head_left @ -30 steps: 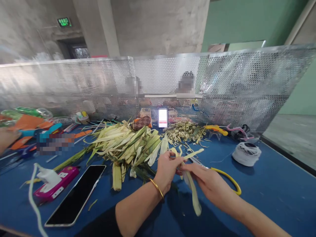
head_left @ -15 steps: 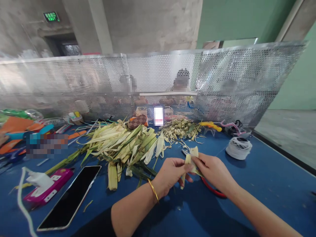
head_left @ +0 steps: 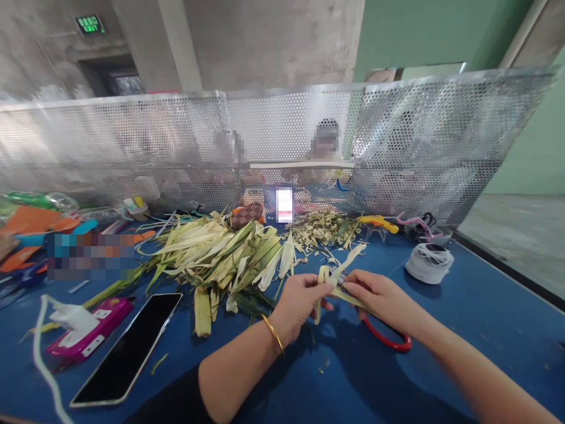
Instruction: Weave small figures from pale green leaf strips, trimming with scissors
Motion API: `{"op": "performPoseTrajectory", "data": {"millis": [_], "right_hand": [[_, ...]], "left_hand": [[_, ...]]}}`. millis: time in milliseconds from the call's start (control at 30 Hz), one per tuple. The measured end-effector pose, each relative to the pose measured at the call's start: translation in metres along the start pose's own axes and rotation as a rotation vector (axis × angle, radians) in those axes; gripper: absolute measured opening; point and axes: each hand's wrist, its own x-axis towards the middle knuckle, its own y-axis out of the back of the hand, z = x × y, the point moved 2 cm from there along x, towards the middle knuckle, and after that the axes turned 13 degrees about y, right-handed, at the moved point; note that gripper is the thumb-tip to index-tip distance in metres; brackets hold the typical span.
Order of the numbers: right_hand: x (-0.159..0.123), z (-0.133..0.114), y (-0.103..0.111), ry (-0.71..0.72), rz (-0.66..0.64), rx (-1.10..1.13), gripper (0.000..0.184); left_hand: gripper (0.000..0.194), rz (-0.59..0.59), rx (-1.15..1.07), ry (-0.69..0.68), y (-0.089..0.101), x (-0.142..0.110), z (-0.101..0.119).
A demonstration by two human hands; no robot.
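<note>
Pale corn husk strips [head_left: 347,265] cross and loop between my two hands, above the blue table. My left hand [head_left: 304,300], with a gold bangle at its wrist, is closed and pinches the looped part between thumb and fingers. To its right, my right hand [head_left: 379,300] is closed on a strip that runs back to the left hand. Partly hidden behind the right hand lies a tool with a red handle [head_left: 395,344], probably scissors or pliers. A large pile of corn husks [head_left: 229,253] lies just left of my hands.
A phone [head_left: 130,347] and a magenta power strip [head_left: 90,333] lie at left. Husk scraps [head_left: 326,231] are heaped at the back. A white twine roll [head_left: 429,263] and a yellow-handled tool [head_left: 378,224] sit at right. A perforated metal screen [head_left: 286,129] borders the far edge.
My hands have folded and turned the husk strips, and a free end now sticks up to the right. The view has shifted, and the red handle shows more.
</note>
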Motion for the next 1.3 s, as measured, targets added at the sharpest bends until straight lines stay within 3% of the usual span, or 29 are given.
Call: {"op": "performPoseTrajectory", "data": {"millis": [100, 233, 300, 533, 700, 800, 867, 1000, 1133, 1300], "right_hand": [[-0.002, -0.003, 0.005, 0.022, -0.077, 0.076, 0.017], [-0.002, -0.005, 0.005, 0.093, -0.036, -0.073, 0.012], [-0.003, -0.006, 0.004, 0.102, -0.046, -0.046, 0.013], [-0.013, -0.01, 0.022, -0.063, -0.122, 0.461, 0.046], [-0.013, -0.01, 0.029, -0.095, -0.048, 0.672, 0.028], [-0.01, -0.007, 0.022, -0.021, 0.091, 0.798, 0.032], [-0.008, -0.005, 0.017, 0.051, 0.195, 0.743, 0.034], [-0.005, -0.006, 0.011, 0.094, 0.295, 0.344, 0.044], [-0.005, -0.013, 0.008, 0.133, 0.119, 0.036, 0.048], [-0.005, -0.012, 0.003, 0.095, -0.035, 0.002, 0.041]], "left_hand": [[0.015, 0.025, -0.054, 0.035, 0.005, 0.003, 0.002], [0.018, -0.013, -0.144, 0.091, 0.004, 0.006, -0.002], [0.02, -0.051, -0.191, 0.096, 0.003, 0.007, -0.004], [0.022, -0.074, -0.139, 0.01, 0.006, 0.005, 0.001], [0.021, -0.03, -0.059, -0.034, 0.009, 0.006, 0.003], [0.021, -0.01, -0.041, -0.025, 0.009, 0.006, 0.002], [0.02, 0.003, -0.028, -0.004, 0.008, 0.005, 0.003], [0.015, 0.028, 0.005, -0.016, 0.007, 0.002, 0.005], [0.009, 0.059, 0.053, -0.089, 0.006, 0.002, 0.005], [0.01, 0.089, 0.12, -0.132, 0.004, 0.005, 0.0]]}}
